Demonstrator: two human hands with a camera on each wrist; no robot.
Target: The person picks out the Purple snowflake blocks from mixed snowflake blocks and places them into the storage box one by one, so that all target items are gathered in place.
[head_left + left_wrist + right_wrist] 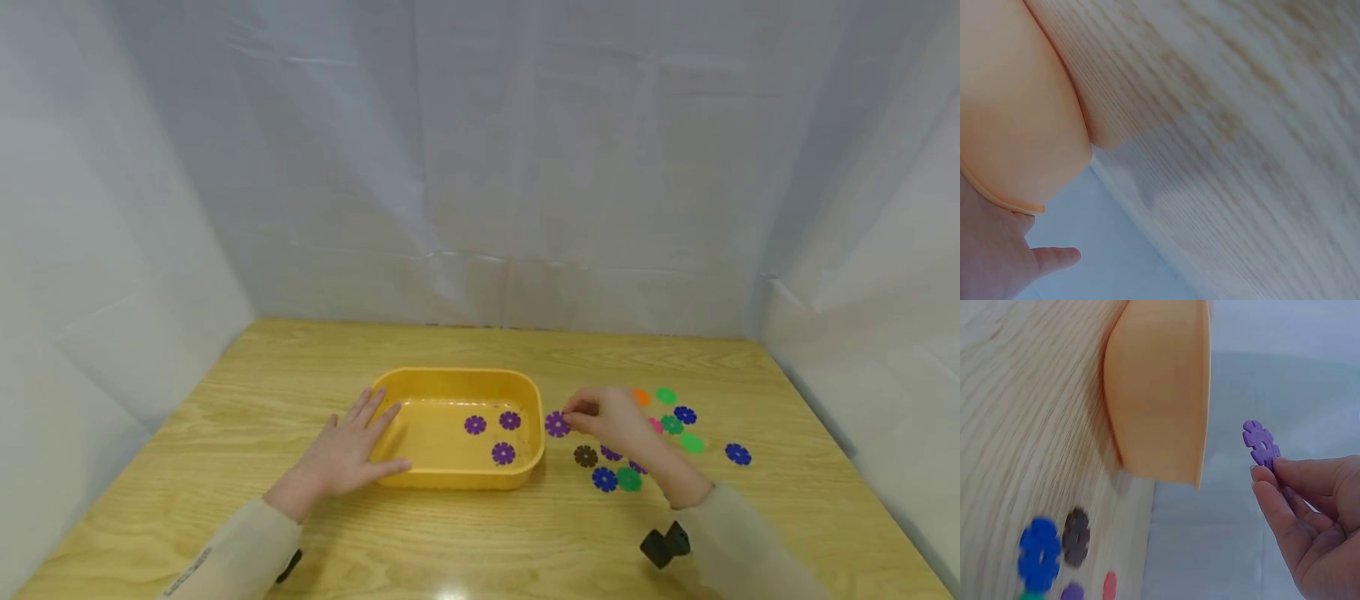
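The right hand (617,418) pinches a purple disc (557,424) between thumb and fingertips, holding it in the air just beside the right wall of the yellow tub (457,377). The right wrist view shows the same pinch: the purple disc (1260,444) stands on edge above the fingertips (1266,478), clear of the tub (1160,394), with the other fingers curled loosely below.

The left hand (347,454) rests on the tub's left end, fingers straight and slightly spread over the rim, thumb along the near wall. In the left wrist view the thumb (1054,257) shows below the tub's rim (1010,203), and the rest of the hand is mostly out of frame.

Three purple discs lie flat on the tub floor: two side by side (475,425) (510,420) and one nearer the front wall (503,453). All three are apart from each other.

The tub sits on a wooden table (480,533). To the right of the tub, loose discs lie scattered on the wood: a brown one (586,456), a blue one (603,479) touching a green one (628,479), an orange one (640,397), more green ones (666,396) (692,443), and a blue one (738,453) well apart on the right. Some lie partly hidden under the right hand. White sheets hang behind and on both sides of the table
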